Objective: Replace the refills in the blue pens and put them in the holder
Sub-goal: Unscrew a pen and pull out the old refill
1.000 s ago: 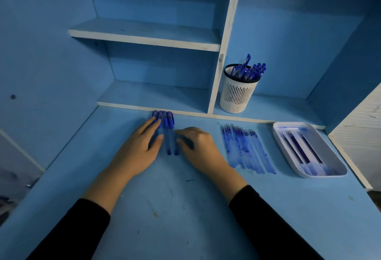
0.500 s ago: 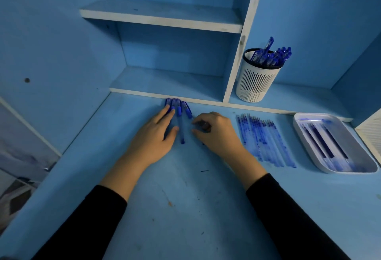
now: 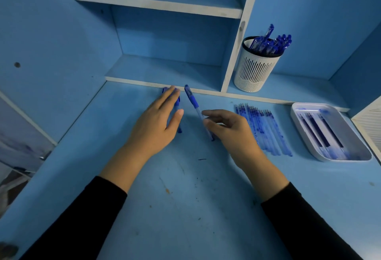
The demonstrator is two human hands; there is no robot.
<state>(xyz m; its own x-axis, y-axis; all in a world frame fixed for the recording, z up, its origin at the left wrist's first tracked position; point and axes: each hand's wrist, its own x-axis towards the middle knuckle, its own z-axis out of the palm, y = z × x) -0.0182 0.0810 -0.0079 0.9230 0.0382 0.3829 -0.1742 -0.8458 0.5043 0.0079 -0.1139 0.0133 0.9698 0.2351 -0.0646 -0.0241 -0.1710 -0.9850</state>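
My right hand (image 3: 228, 130) pinches one blue pen (image 3: 193, 103) near its lower end, between thumb and forefinger; the pen's cap end points up toward the shelf edge. My left hand (image 3: 158, 123) lies flat with straight fingers on the other blue pens (image 3: 177, 103), which it mostly hides. A row of several blue refills (image 3: 261, 127) lies on the desk to the right of my right hand. The white slotted holder (image 3: 255, 70) stands on the low shelf at the back right with several blue pens (image 3: 272, 41) in it.
A white tray (image 3: 299, 123) with several dark refills in it sits at the far right of the desk. A low shelf ledge (image 3: 144, 83) and a vertical divider (image 3: 235, 57) bound the desk at the back. The blue side wall rises on the left.
My right hand has pulled one pen out of the group and drawn it to the right. My left hand stays on the remaining pens. The camera has tilted and moved closer.
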